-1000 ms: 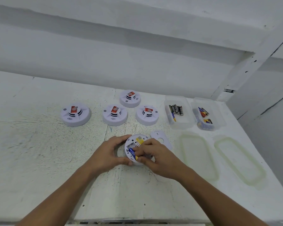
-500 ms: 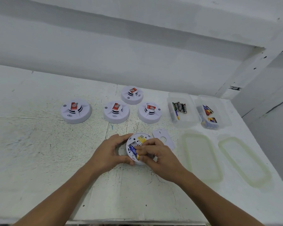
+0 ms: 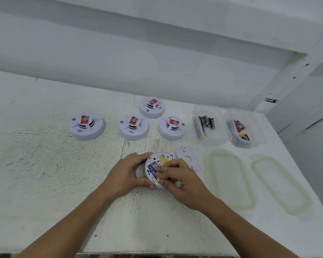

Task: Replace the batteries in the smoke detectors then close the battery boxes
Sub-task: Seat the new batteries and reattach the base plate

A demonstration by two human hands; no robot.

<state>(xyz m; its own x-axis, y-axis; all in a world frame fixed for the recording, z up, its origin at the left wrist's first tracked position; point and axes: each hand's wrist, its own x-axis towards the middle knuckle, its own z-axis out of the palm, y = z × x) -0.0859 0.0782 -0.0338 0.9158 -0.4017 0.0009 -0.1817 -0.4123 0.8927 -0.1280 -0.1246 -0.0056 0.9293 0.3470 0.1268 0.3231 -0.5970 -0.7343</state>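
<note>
A white smoke detector [image 3: 163, 158] lies upside down on the table, its battery bay uncovered. My left hand [image 3: 127, 175] grips its left rim. My right hand [image 3: 177, 178] pinches a blue and yellow battery [image 3: 153, 171] lying in the bay. The detector's flat white cover [image 3: 187, 158] lies just to the right. Several more smoke detectors stand face up behind, such as one at the left [image 3: 87, 125] and one in the middle [image 3: 133, 127].
Two clear plastic boxes sit at the back right: one [image 3: 210, 135] holds dark batteries [image 3: 207, 121], the other [image 3: 257, 135] holds batteries in coloured wrappers [image 3: 240, 125]. Their two lids [image 3: 231, 178] [image 3: 279, 185] lie in front of them. A wall rises behind the table.
My hands stay on the upturned detector. The battery under my right fingers has settled a little lower into the bay. The view has shifted slightly.
</note>
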